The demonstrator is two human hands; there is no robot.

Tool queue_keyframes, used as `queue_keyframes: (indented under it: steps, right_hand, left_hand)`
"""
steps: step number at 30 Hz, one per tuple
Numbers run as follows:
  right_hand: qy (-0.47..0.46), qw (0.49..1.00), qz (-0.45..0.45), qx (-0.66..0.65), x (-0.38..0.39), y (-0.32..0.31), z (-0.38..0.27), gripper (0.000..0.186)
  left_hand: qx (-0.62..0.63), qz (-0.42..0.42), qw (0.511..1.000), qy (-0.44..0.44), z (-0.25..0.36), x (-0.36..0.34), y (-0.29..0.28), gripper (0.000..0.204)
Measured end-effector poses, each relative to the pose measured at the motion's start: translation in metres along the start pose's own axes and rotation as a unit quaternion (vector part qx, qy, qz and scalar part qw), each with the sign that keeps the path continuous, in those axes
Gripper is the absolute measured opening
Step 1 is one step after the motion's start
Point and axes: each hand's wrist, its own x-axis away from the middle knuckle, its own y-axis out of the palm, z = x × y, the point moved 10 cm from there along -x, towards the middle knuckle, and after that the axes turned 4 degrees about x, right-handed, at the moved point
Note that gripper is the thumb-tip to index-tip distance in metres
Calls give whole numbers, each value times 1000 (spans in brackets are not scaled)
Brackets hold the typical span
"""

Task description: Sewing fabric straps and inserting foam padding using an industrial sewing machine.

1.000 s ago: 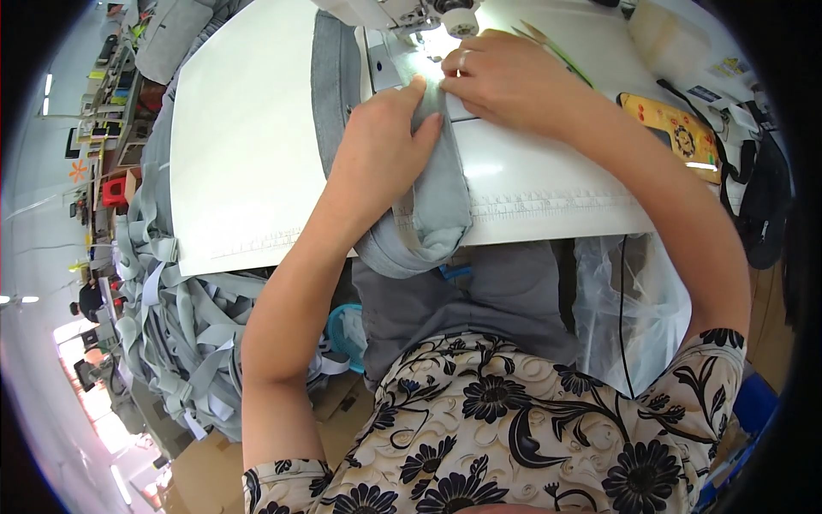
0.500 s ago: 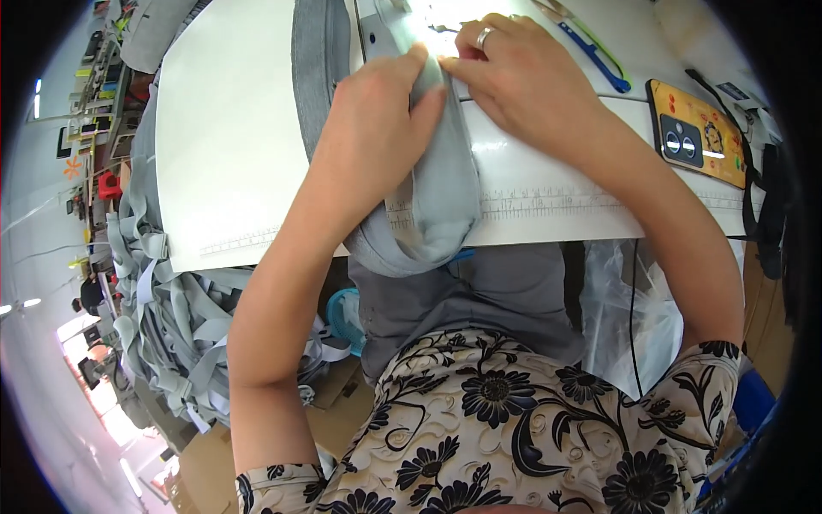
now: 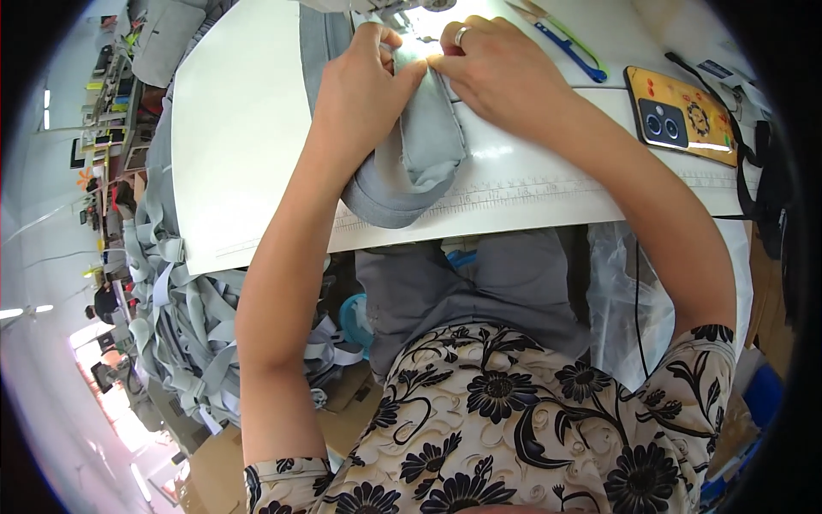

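Left hand [image 3: 363, 90] curled, thumb on grey fabric band [image 3: 434, 128]; right hand [image 3: 505, 75] (ringed) angled inward at edge; cannot tell if either pinches.

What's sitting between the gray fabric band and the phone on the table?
Your right forearm crosses between the gray fabric band and the phone, with white tabletop visible either side, in the head view.

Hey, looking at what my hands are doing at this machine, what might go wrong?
Your left hand and right hand are close to the sewing machine, so a fingertip might get caught. The grey fabric curls loosely at its near end, so it could shift or pucker. Your right forearm passes beside the phone and might nudge it.
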Motion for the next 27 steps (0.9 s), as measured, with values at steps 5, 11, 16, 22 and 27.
queue_keyframes:
  steps: [5,11,16,22,27]
  right_hand:
    - [48,995,45,-77,3,-12,14,15]
    - [103,965,2,-241,11,-14,37,20]
    - [44,968,-57,-239,12,-20,24,18]
    - [-52,980,-14,-192,32,-39,-9,16]
    - [-79,977,12,-198,35,-46,-16,17]
  left_hand:
    - [15,-39,999,-35,3,4,-7,38]
    - [-29,-164,986,-28,46,71,-11,48]
    - [-49,-137,989,6,48,86,-5,51]
    - [7,-87,996,-4,39,92,2,52]
    - [28,-75,997,-7,36,92,1,50]
